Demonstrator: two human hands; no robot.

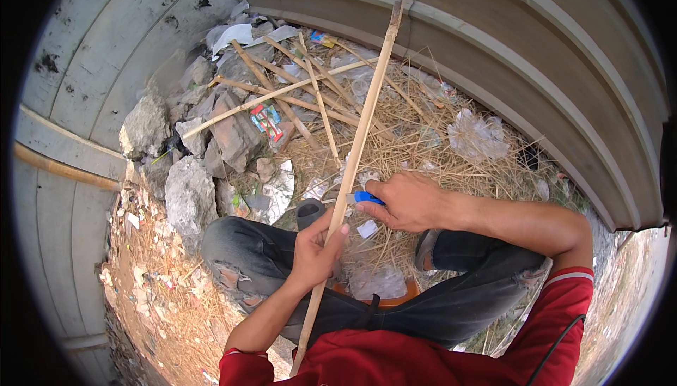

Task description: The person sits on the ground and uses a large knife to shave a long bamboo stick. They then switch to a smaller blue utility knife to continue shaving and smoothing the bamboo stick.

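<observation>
A long pale bamboo strip (368,114) slants from my lap up toward the metal wall, its far tip darker and rough. My left hand (315,250) is wrapped round its lower part, thumb on the near side. In my right hand (409,201) is a blue-handled utility knife (367,198), held between thumb and fingers. Its short blade meets the right edge of the strip just above my left hand. My fingers partly hide the knife's handle.
Several bamboo sticks (285,93) lie crossed on straw and litter ahead. Broken concrete chunks (190,195) are heaped at the left. Crumpled clear plastic (477,136) lies right. A corrugated metal wall (522,47) curves behind; grey panels (70,54) stand left.
</observation>
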